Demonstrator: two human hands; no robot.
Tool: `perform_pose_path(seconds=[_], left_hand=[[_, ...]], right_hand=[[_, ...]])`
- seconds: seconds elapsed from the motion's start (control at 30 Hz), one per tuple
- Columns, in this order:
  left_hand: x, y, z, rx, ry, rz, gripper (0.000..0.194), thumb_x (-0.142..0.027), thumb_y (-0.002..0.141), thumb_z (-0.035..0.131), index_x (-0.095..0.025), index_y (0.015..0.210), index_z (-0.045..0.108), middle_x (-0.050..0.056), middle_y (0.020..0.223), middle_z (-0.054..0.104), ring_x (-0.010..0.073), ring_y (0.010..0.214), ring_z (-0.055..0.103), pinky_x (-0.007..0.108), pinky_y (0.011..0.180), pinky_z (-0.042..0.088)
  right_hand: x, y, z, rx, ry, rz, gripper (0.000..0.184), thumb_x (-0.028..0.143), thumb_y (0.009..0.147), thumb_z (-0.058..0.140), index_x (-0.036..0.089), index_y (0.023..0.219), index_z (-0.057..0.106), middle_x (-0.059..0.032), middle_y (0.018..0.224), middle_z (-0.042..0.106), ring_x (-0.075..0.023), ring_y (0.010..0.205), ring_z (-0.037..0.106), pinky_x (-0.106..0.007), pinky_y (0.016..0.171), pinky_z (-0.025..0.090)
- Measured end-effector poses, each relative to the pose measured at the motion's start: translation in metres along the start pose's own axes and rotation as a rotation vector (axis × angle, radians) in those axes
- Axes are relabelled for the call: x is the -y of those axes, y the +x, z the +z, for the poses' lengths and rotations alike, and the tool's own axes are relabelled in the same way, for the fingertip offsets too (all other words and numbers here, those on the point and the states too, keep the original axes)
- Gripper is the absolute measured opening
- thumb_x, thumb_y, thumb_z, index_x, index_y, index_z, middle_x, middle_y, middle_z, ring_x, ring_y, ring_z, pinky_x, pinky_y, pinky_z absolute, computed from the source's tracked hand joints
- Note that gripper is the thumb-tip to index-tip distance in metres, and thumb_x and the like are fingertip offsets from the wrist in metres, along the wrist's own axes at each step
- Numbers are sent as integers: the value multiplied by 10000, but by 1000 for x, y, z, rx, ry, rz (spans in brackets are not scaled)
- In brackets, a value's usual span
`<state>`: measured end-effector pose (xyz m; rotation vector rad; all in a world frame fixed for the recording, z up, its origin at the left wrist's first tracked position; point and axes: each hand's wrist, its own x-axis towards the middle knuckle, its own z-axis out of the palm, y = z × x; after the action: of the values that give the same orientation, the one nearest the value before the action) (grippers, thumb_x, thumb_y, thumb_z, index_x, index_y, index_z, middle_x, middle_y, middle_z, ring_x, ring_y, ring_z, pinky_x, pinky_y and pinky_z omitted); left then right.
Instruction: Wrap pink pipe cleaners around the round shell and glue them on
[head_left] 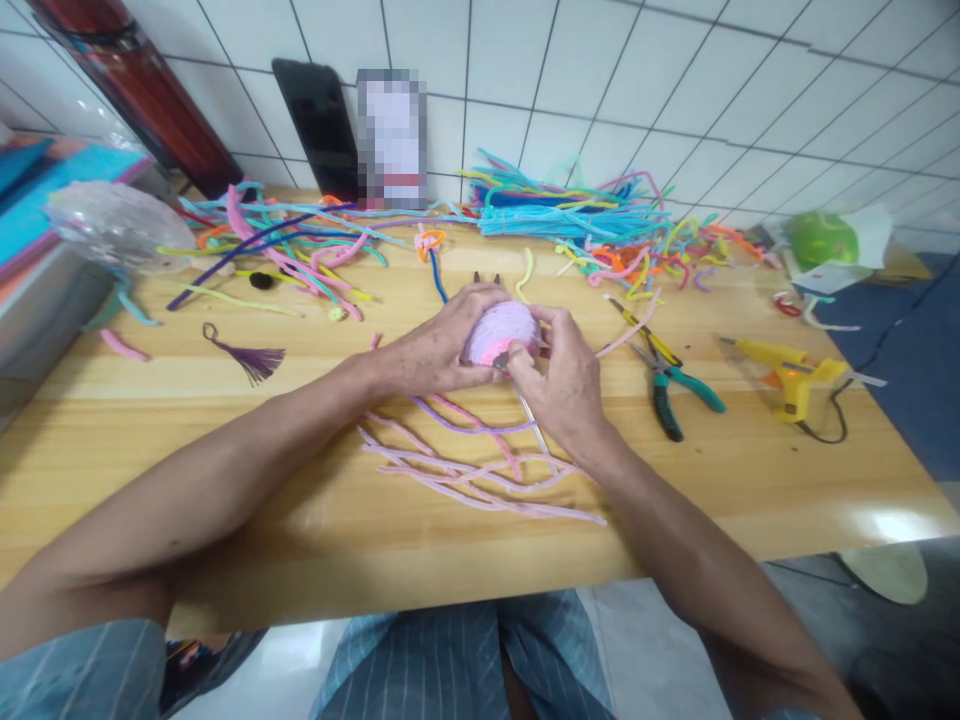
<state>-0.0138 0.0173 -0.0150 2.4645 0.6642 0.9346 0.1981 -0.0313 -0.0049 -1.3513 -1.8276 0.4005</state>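
Table (315, 530), wood-grained, tiled wall (585, 90), hands (566, 380) around lilac ball (501, 325)

The left hand (427, 350) covers the left side of the rounded, lilac, fuzzy-looking piece (506, 325), and the right hand (564, 375) covers part of its right side. At the right thumb, one dark grey bit (501, 361) is too small to identify. The upright rectangular panel (391, 135) is pixelated, therefore unreadable. The shiny dark-red cylinder (154, 105) is cut by the top edge, the grey blue-topped box (37, 310) by the left edge.
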Motion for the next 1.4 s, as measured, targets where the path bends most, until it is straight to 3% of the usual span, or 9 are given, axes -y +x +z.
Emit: perform_pose_path(seconds=[0.3,0.57,0.8,1.1,1.4], left_hand=[[-1,2,-3,11,-6,8,769,-521,967,694,-153,1557,367,228,1493,507,368,1412,517,557,1219,440],[3,1,-2,12,-12,25,818,-626,976,655,-168,1580,347,220,1479,502,358,1413,510,548,1210,446],[5,1,-2,23,-42,27,838,-609,965,680,-165,1590,342,229,1497,493,373,1420,502,557,1222,422],[-4,3,-5,14,-92,-85,810,-692,949,644,-168,1535,449,207,1470,541,362,1380,538,538,1219,433],[-6,5,-8,34,-114,-103,764,-717,988,547,-186,1529,448,200,1468,546,360,1375,535,546,1226,424]], right_hand=[[-3,-1,1,-3,-35,-22,409,323,906,601,225,1301,567,-149,1295,714,-325,1175,717,-529,980,623],[-5,-1,1,-28,-29,-46,368,361,933,600,238,1279,584,-137,1255,735,-305,1111,727,-504,949,629],[-6,-2,1,-33,-31,-48,367,355,932,610,242,1281,584,-127,1245,737,-289,1085,728,-481,930,632],[-4,-2,1,-20,-31,-40,377,366,933,595,220,1280,576,-166,1277,727,-325,1127,723,-534,962,620],[-4,-2,1,-20,-32,-52,366,374,945,595,240,1285,576,-139,1262,731,-302,1126,727,-490,943,632]])
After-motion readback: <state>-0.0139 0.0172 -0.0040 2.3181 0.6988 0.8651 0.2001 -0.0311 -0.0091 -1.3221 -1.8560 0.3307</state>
